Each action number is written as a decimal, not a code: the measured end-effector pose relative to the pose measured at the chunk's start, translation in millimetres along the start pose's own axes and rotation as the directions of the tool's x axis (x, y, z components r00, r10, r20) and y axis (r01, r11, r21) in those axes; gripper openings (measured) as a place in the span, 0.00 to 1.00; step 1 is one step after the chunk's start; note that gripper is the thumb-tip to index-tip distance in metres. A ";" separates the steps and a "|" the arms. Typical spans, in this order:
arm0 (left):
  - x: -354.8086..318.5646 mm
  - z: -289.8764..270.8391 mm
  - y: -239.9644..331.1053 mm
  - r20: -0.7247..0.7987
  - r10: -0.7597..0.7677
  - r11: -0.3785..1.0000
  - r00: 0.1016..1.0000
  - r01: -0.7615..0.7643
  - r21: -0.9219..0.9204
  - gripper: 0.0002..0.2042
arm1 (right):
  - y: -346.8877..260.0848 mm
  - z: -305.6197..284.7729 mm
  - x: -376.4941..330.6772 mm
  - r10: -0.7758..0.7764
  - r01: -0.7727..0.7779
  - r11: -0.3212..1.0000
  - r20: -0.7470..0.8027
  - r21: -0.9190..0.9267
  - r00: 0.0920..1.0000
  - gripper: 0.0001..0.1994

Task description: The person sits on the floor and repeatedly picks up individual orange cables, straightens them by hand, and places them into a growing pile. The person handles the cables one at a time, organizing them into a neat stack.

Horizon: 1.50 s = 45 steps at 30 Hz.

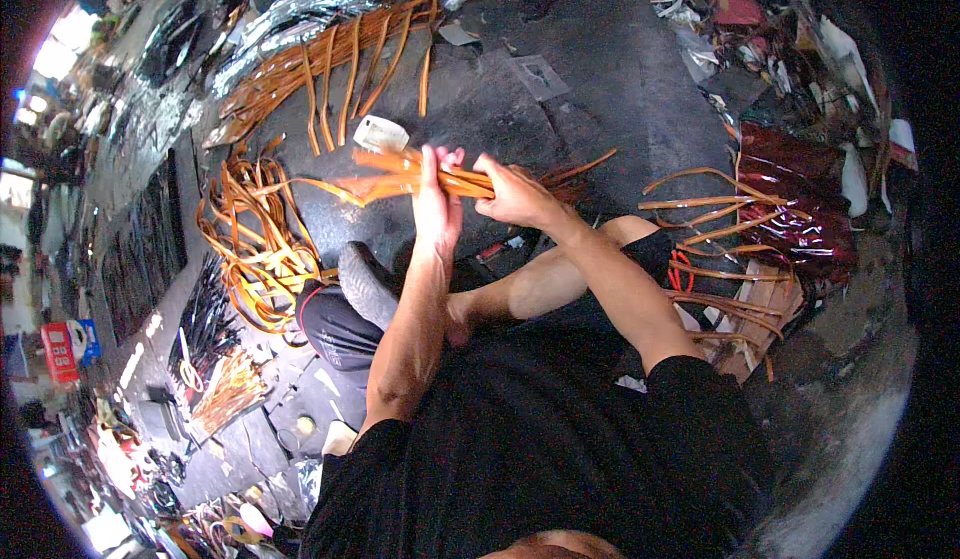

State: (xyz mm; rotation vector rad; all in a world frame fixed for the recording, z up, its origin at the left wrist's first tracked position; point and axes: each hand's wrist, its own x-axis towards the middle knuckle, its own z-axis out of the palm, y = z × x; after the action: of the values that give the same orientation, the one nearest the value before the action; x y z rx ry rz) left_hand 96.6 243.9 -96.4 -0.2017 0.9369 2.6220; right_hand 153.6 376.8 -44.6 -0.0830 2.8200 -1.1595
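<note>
Both my hands grip one bundle of flat, glossy orange-brown strips in front of my crossed legs. My left hand is wrapped round its middle, and the left ends fan out, slightly blurred. My right hand closes on the bundle just to the right, thumb on top. A few thin strip ends stick out beyond my right hand. Left of the bundle lies a tangled heap of similar orange strips, one strip reaching toward the bundle. A small white card or tag lies just behind the bundle.
A long row of brown strips lies at the far left, beside silvery strips. At right, a shiny dark red sheet has loose strips across it. Black strips lie at left. Scraps and litter edge the grey floor mat.
</note>
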 end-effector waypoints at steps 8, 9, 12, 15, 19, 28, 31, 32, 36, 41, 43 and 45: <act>-56.5 227.5 143.2 0.536 0.200 0.517 0.820 -0.553 0.653 0.11 | -48.9 -67.0 -3.3 0.027 0.117 0.833 -0.252 0.541 0.967 0.12; -62.0 238.6 144.6 0.542 0.281 0.537 0.792 -0.598 0.595 0.10 | -51.5 -68.1 -3.1 0.016 0.138 0.855 -0.292 0.500 0.956 0.13; -46.8 223.0 147.1 0.676 0.266 0.480 0.687 -0.702 0.525 0.17 | -50.5 -66.3 -4.1 -0.023 0.176 0.881 -0.333 0.438 0.943 0.18; -30.4 177.5 117.1 0.685 0.131 0.522 0.716 -0.638 0.567 0.28 | -37.4 -47.2 -3.3 -0.021 0.209 0.905 -0.452 0.370 0.892 0.19; -31.0 153.9 95.1 0.576 0.052 0.667 0.816 -0.458 0.587 0.28 | -27.8 -34.6 4.2 -0.034 0.227 0.885 -0.429 0.407 0.903 0.21; -5.2 153.9 85.7 0.522 0.124 0.700 0.844 -0.447 0.557 0.14 | -33.0 -49.7 -5.8 -0.158 0.306 0.925 -0.503 0.226 0.849 0.30; -2.7 158.2 77.8 0.459 0.163 0.731 0.873 -0.419 0.539 0.14 | -41.7 -46.6 -10.7 -0.129 0.294 0.949 -0.712 0.113 0.690 0.21; 1.6 156.0 73.2 0.438 0.137 0.750 0.889 -0.382 0.540 0.14 | -41.6 -43.1 -11.9 -0.190 0.312 0.950 -0.752 0.022 0.631 0.19; -6.4 162.9 64.2 0.454 0.155 0.665 0.877 -0.433 0.608 0.15 | -50.3 -43.2 -15.0 -0.259 0.290 0.949 -0.837 -0.127 0.481 0.11; 18.6 150.9 99.7 0.390 0.232 0.773 0.891 -0.412 0.481 0.17 | -49.8 -59.3 -15.6 -0.010 0.402 0.860 -0.776 0.316 0.631 0.06; 26.3 149.7 123.9 0.371 0.244 0.854 0.896 -0.380 0.355 0.16 | -44.6 -70.5 -20.9 0.063 0.443 0.716 -0.682 0.540 0.729 0.05; 36.7 144.9 146.1 0.380 0.249 0.895 0.891 -0.361 0.262 0.16 | -55.4 -89.2 -35.5 0.051 0.479 0.598 -0.626 0.643 0.778 0.05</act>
State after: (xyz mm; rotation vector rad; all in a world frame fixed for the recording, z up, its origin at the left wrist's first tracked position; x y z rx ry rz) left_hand 6.2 240.9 91.9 0.5089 1.3422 2.5950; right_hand 180.4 402.8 59.7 -0.0149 2.4099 -2.8273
